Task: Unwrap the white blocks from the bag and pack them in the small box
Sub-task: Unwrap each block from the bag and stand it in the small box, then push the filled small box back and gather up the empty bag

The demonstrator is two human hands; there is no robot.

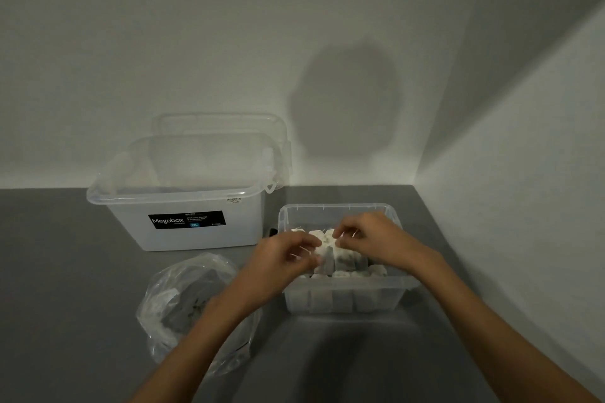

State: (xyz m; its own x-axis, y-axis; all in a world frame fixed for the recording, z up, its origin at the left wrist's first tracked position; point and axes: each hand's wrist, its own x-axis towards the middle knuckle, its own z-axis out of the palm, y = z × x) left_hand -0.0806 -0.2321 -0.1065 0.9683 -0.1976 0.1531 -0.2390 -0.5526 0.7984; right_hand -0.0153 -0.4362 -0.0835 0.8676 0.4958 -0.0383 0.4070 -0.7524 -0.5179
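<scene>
Both hands are over the small box [343, 299], which sits at 3 o'clock from the bag [183, 298] on the grey surface [65, 271]. The left hand [284, 258] has its fingers curled and pinched on a white block [322, 247]. The right hand [373, 235] pinches the same block from its 2 o'clock side, fingertips together on what may be a thin wrap, though it's too blurred to be sure. Blocks already stand in rows in the box, so I'd judge the packing well along, and the bag seems to hold more.

To do this step well, hold the block steady and low over the box with the left hand. Peel the wrap off with the right, then slot the block upright into whatever gap the rows leave. The big Megabox tub [183, 239] sits at 10 o'clock from the small box, with its lid [222, 124] propped behind it.
</scene>
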